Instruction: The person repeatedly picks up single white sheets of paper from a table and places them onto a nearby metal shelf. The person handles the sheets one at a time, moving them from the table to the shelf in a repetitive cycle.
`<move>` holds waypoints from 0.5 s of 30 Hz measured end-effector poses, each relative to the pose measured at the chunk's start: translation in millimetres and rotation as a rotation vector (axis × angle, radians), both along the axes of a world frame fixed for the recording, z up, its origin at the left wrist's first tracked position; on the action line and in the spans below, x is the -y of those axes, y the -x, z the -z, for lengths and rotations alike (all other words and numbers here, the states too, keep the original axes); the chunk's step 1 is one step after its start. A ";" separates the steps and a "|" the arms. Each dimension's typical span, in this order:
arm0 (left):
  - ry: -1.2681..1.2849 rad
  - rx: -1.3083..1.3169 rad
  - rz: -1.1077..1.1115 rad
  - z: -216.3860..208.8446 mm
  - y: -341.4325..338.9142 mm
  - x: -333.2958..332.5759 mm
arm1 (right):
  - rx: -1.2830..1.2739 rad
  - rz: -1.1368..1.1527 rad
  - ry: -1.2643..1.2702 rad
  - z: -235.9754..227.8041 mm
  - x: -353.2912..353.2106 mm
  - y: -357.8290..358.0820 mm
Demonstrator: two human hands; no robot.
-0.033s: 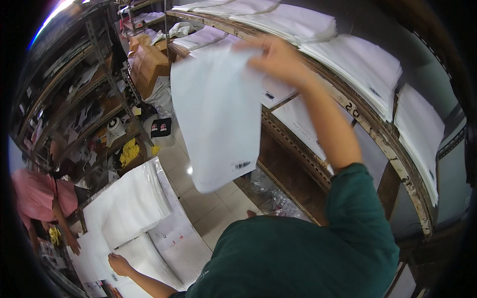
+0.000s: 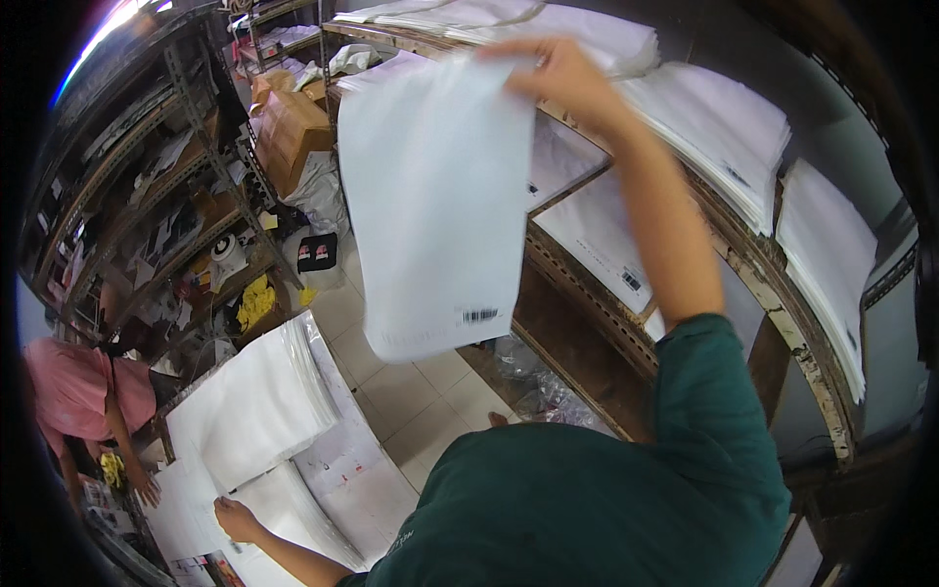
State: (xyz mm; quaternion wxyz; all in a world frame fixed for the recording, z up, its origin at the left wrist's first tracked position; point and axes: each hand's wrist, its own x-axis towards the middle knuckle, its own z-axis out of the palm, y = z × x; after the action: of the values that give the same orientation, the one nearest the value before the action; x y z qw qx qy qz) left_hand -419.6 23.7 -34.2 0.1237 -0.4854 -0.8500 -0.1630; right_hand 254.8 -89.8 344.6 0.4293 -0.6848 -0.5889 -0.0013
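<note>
A white sheet (image 2: 435, 215) with a small barcode near its lower edge hangs upright from my right hand (image 2: 562, 83). That hand is blurred, with its fingers pinched on the sheet's top right corner. My left hand (image 2: 237, 519) is curled closed over the white sheets on the table at lower left; what its fingers grip, if anything, is hidden. Beside it lie a stack of white sheets (image 2: 293, 509) and another, larger stack (image 2: 254, 401), both on the pale table (image 2: 342, 460).
Shelving on the right carries several stacks of white sheets (image 2: 704, 132). A co-worker in a pink top (image 2: 88, 386) leans at the table's left end, one hand near the sheets. Cluttered metal shelves (image 2: 176, 205) and a cardboard box (image 2: 293, 137) stand behind.
My right hand has risen slightly, and the white sheet has swung a little to the right and faces me flatter. My left hand has hardly moved.
</note>
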 end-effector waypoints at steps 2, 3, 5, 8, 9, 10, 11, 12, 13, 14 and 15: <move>-0.018 0.010 -0.002 -23.1 -10.4 10.0 | -0.038 0.133 0.036 -64.3 17.6 -6.0; -0.035 0.052 0.047 -27.6 -30.2 -0.5 | 0.033 0.251 -0.010 -95.2 35.6 -34.3; -0.078 0.112 0.003 -50.0 -38.8 11.9 | -0.052 0.255 -0.131 -122.7 54.1 -88.2; -0.113 0.137 0.046 -59.3 -69.0 2.5 | 0.100 0.521 -0.095 -155.6 130.5 -267.5; -0.117 0.155 0.062 -63.7 -79.4 0.2 | 0.160 0.625 -0.074 -158.6 166.2 -322.6; -0.119 0.167 0.053 -69.0 -82.8 5.0 | 0.121 0.603 -0.099 -150.1 176.3 -322.0; -0.131 0.170 0.043 -77.9 -86.5 10.8 | 0.079 0.583 -0.129 -142.6 190.8 -320.7; -0.142 0.180 0.043 -83.7 -91.7 13.1 | 0.084 0.673 -0.103 -143.3 212.0 -339.8; -0.149 0.193 0.047 -88.1 -98.0 13.7 | 0.090 0.768 -0.075 -143.1 234.8 -365.7; -0.170 0.196 0.059 -90.7 -104.9 12.6 | 0.148 0.850 -0.032 -141.0 254.9 -383.9; -0.194 0.211 0.097 -91.2 -106.5 11.1 | 0.202 0.926 0.010 -135.8 269.1 -402.4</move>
State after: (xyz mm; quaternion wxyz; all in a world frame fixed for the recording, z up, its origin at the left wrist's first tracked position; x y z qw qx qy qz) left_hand -313.1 12.6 57.1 0.0720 -0.4917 -0.8142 -0.3002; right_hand 657.2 -358.9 480.5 0.3207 -0.8739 -0.2602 -0.2564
